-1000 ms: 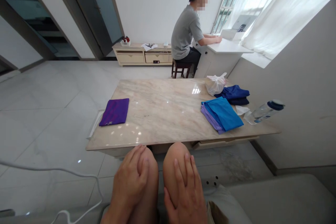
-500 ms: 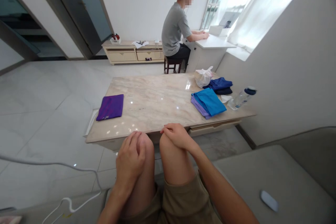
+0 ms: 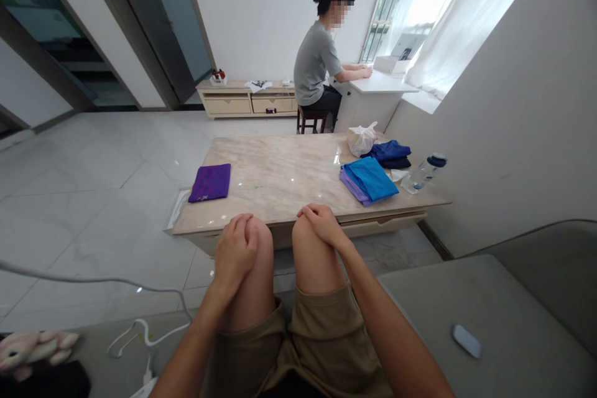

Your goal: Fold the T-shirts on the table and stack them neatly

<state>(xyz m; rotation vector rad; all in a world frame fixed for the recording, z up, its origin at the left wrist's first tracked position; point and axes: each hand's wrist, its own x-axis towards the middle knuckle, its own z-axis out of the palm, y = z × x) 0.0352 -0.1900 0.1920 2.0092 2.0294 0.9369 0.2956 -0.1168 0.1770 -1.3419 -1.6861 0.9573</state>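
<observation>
My left hand (image 3: 237,249) lies over my left knee with its fingers stretched along it, holding nothing. On the other knee rests my right hand (image 3: 323,222), flat and likewise without anything in it. Both knees touch or nearly touch the front edge of a marble-topped coffee table (image 3: 275,180). A folded purple cloth (image 3: 209,183) lies at the table's left end. To the right is a stack of folded cloth, bright blue (image 3: 373,178) on top of lilac (image 3: 353,186). Behind it sit dark blue folded cloth (image 3: 390,152) and a knotted white plastic bag (image 3: 361,140).
A clear water bottle (image 3: 423,174) with a dark lid stands at the table's right end. On the grey sofa (image 3: 433,298) are a white computer mouse (image 3: 466,341), a white cable (image 3: 153,339) and a plush toy (image 3: 35,348). Another person (image 3: 317,65) sits at a white desk (image 3: 380,84).
The view has shifted, so the plush toy now shows at lower left. Both hands stay resting on the knees, and the cloths keep their places on the table.
</observation>
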